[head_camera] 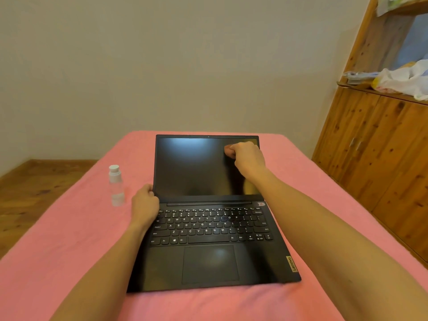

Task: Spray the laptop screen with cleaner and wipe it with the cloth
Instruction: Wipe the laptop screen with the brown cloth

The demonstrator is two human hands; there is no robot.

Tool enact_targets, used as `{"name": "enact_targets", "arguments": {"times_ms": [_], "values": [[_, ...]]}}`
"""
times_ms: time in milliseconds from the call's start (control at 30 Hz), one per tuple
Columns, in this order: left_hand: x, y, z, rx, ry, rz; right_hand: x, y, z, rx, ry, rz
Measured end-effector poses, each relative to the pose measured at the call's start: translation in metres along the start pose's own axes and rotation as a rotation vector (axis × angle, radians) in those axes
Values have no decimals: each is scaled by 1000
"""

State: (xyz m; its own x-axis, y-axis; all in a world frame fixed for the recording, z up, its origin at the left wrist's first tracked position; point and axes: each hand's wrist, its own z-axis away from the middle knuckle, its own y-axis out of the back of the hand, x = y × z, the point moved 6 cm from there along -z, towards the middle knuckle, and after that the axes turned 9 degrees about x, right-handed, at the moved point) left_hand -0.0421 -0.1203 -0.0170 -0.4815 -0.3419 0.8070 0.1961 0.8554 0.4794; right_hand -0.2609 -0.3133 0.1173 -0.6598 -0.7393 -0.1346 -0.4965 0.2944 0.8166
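We see one pink-covered table (76, 228) with one open black laptop (213, 262) lying on it, its dark screen (190, 167) upright and facing us. Our right hand (246, 159) is curled up at the screen's upper right corner; a pinkish scrap, perhaps the cloth, shows at its fingers (229, 151), though we cannot tell. Our left hand (146, 203) grips the screen's lower left edge. One small clear bottle (115, 185) stands left of the laptop; whether it holds liquid we cannot tell.
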Motion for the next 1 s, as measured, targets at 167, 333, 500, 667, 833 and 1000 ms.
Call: {"name": "enact_targets", "arguments": {"times_ms": [167,333,500,667,833,1000], "values": [[0,0,0,-5,10,-8,3,-16,27,-44,48,28],[0,0,0,-9,5,-12,3,-26,59,-56,78,50],[1,1,1,-7,6,-24,2,-31,80,-85,91,94],[0,1,0,-11,1,-25,-5,-31,89,-167,120,107],[-1,0,0,-8,8,-11,-11,-26,92,-208,151,110],[-2,-1,0,-10,14,-2,-2,-28,84,-253,22,27]]}}
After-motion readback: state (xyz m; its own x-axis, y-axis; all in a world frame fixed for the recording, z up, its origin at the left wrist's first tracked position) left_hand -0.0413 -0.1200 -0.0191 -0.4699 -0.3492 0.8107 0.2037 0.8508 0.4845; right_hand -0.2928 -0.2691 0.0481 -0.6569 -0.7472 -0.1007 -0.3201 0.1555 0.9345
